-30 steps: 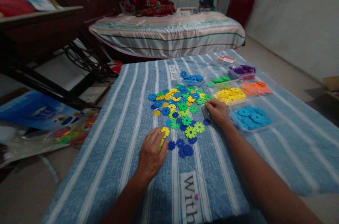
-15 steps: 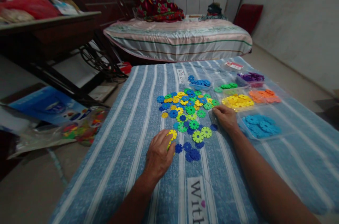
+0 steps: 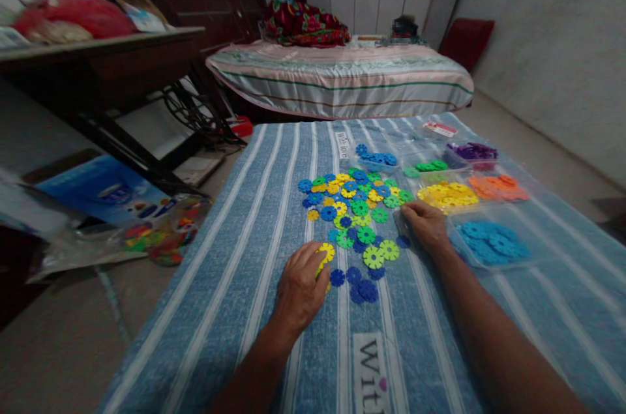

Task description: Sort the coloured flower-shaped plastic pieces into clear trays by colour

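Note:
My left hand point(image 3: 304, 280) is curled around yellow notched building discs point(image 3: 327, 251) at the near left of a mixed pile. Its fingers cover part of them. On the pile's right side, my right hand point(image 3: 426, 223) is closed in a pinch beside a green notched disc point(image 3: 405, 196); whatever lies between its fingertips is hidden. Blue, yellow and green discs point(image 3: 359, 208) lie loosely spread between and beyond my hands. Nearer to me are several dark blue discs point(image 3: 364, 290) and two lime discs point(image 3: 373, 257).
To the right stand clear plastic boxes with light blue point(image 3: 493, 243), yellow point(image 3: 447, 193), orange point(image 3: 499, 188), green point(image 3: 431, 167) and purple discs point(image 3: 472, 152). Another box of blue discs point(image 3: 379, 159) is behind the pile. A striped cloth point(image 3: 220, 283) covers the surface. Beyond is a bed point(image 3: 342, 78).
The whole view has shifted a little, so everything sits slightly further right and lower. Both hands keep nearly the same pose and place relative to the discs.

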A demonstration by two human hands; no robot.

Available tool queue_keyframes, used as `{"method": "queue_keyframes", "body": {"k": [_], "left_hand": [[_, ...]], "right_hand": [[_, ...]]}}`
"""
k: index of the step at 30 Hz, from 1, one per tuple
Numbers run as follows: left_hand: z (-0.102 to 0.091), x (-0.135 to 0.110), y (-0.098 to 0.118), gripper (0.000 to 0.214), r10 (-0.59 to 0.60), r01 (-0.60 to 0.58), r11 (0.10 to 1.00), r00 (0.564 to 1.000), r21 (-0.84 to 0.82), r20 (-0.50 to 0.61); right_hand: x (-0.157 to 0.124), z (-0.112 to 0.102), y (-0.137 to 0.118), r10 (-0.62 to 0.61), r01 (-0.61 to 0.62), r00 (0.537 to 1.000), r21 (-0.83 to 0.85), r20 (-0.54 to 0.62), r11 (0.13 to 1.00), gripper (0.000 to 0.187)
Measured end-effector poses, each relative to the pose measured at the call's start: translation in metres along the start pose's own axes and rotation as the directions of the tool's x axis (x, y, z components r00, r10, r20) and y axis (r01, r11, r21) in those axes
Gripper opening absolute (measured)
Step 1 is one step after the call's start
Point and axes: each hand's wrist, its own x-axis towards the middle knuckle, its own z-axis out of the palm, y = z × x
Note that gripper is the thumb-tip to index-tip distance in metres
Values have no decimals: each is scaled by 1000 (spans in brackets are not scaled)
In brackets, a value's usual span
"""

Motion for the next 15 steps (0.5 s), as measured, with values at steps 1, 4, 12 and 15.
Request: {"method": "queue_keyframes", "body": {"k": [1, 4, 12, 15], "left_hand": [[0, 0, 0, 22, 0, 0, 1000, 1000, -5, 2], [-1, 0, 0, 22, -5, 5, 1000, 1000, -28, 6], [-6, 3, 3, 20, -35, 35, 994, 999, -100, -2], [-8, 5, 4, 21, -43, 42, 992, 999, -117, -5]], "right_hand": [[0, 0, 0, -3, 3, 1000, -4, 0, 1000, 35], [-1, -1, 0, -9, 9, 1000, -15, 0, 1000, 37], [-2, -2, -2, -23, 23, 1000, -14, -1, 1000, 38], [-2, -2, -2, -12, 12, 1000, -7, -9, 1000, 38]]}}
